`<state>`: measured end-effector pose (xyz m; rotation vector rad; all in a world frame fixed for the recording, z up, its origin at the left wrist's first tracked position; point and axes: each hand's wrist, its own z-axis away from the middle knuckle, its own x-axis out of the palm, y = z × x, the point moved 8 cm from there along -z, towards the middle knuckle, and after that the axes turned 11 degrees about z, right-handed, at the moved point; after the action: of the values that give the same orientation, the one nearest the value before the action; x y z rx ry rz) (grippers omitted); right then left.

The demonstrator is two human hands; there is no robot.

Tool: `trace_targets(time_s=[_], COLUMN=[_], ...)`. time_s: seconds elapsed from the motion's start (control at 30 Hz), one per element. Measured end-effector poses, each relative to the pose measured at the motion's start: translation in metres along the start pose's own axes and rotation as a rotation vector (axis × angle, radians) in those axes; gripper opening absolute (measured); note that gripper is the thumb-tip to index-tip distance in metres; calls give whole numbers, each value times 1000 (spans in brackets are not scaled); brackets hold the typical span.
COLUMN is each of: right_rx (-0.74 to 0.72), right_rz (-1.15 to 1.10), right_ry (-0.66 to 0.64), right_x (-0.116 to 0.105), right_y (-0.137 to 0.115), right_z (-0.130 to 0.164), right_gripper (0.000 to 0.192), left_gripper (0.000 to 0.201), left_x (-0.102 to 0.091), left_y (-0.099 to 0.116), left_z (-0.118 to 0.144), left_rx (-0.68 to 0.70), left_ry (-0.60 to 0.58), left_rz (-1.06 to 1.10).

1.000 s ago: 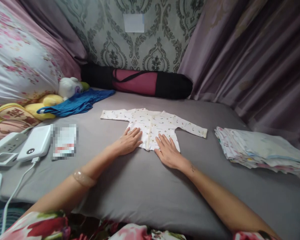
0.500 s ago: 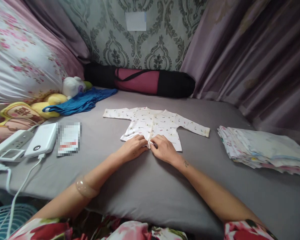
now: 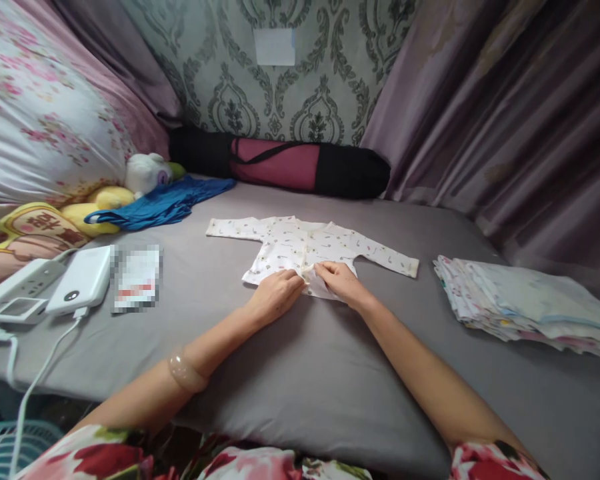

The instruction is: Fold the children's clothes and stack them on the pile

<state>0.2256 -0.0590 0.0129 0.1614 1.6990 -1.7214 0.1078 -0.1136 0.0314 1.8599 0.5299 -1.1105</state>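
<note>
A small white baby shirt (image 3: 285, 247) with a scattered print lies spread on the grey sheet, sleeves stretched out to both sides. Its front opening runs down the middle. My left hand (image 3: 280, 293) is closed on the lower front edge near the centre, fingertips pinching the cloth. Just right of it, my right hand (image 3: 343, 280) pinches the other front edge a little higher, lifting the fabric slightly. The fingers cover part of the hem, and any fastener between them is too small to make out.
A stack of folded cloths (image 3: 530, 300) lies at the right. On the left are a white power bank (image 3: 80, 280) with a cable, a power strip (image 3: 17, 287), a blurred packet (image 3: 137, 277), a blue cloth (image 3: 170, 203) and plush toys. A black-and-maroon long bag (image 3: 280, 163) rests against the wall.
My right hand has moved slightly up and right, drawing its front edge away from the left hand. The left hand has shifted a little to the right.
</note>
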Motion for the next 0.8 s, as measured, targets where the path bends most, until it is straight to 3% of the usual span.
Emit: trace_targets(time_s=[0.23,0.37,0.4,0.47,0.57,0.67,0.8], right_rx=[-172,-220,-219,-192,-213,-285,-242], right_rz=[196,341,364,400,427,445,569], right_ry=[-86,-252,-288,-305,-179,-43,43], right_x=[16,25,26,27,27,37,58], right_y=[-5,-11,-14,-19,-36,-60,-81], right_z=[0,2,1,-5,-27,-61,-110], right_gripper=[37,39,39,40,38,27,22], left_gripper=[37,32,32,35,31,25,24], left_x=[14,2,-6,-30,-63,-59,-46], left_y=[9,14,7,-22,-79,-120,-134], left_z=[7,20,23,29,48,61,63], left_rx=[41,78,34,-134,-472,-677,-724], left_ry=[-94,-150,-115,70,374,368,345], left_rz=[34,220,254,240,104,81,144])
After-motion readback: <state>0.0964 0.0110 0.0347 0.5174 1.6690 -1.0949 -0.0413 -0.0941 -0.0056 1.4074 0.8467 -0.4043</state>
